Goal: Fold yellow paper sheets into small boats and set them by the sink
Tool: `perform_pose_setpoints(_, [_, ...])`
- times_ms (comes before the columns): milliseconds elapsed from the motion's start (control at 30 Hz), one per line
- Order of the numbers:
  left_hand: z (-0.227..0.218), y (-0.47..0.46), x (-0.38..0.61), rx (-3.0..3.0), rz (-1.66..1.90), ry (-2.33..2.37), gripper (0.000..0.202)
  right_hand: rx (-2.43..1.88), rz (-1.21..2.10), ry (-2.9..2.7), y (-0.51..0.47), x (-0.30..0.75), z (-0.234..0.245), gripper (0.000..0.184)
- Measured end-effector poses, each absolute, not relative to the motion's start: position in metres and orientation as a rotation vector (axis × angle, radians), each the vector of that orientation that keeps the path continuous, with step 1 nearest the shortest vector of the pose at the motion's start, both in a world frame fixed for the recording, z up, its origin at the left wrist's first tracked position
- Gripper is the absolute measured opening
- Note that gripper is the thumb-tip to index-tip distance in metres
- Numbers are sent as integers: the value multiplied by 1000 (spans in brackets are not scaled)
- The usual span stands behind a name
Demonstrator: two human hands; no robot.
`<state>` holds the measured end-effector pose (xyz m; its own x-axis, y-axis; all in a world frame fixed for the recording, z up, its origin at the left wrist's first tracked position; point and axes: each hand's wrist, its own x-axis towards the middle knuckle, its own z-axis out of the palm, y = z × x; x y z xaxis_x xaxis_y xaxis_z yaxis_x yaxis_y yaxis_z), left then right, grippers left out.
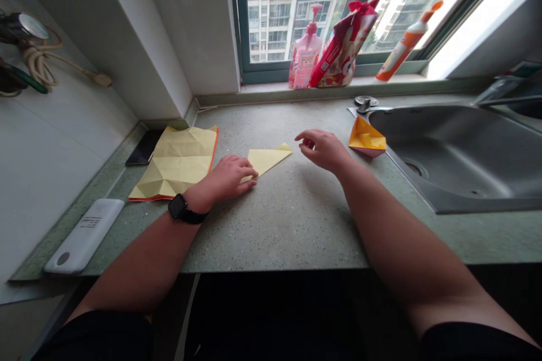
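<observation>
A folded yellow paper triangle lies flat on the counter at center frame. Its lower left corner sits beneath the left hand, which is open, palm down, with the fingers resting on the paper and not gripping it. A black watch is worn on that wrist. The right hand is open with loosely curled fingers, holds nothing, and is just beside the triangle's right tip, not touching it.

To the left of the triangle lies a creased yellow sheet with an orange edge, its upper corner near a black phone. A folded yellow-and-red paper piece sits right of the right hand, at the rim of a steel sink.

The speckled stone counter runs along a window at top of frame. On the sill stand a pink pump bottle, a red bag and an orange bottle. A white device lies at lower left; a coiled cord is at upper left.
</observation>
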<state>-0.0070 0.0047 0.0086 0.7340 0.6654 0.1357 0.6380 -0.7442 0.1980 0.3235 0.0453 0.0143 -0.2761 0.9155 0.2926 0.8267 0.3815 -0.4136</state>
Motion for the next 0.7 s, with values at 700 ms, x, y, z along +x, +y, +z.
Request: perform_pose_setpoints(700, [7,0,1,2806,271,1042,33,-1004,549,-2652,12,270,7,28])
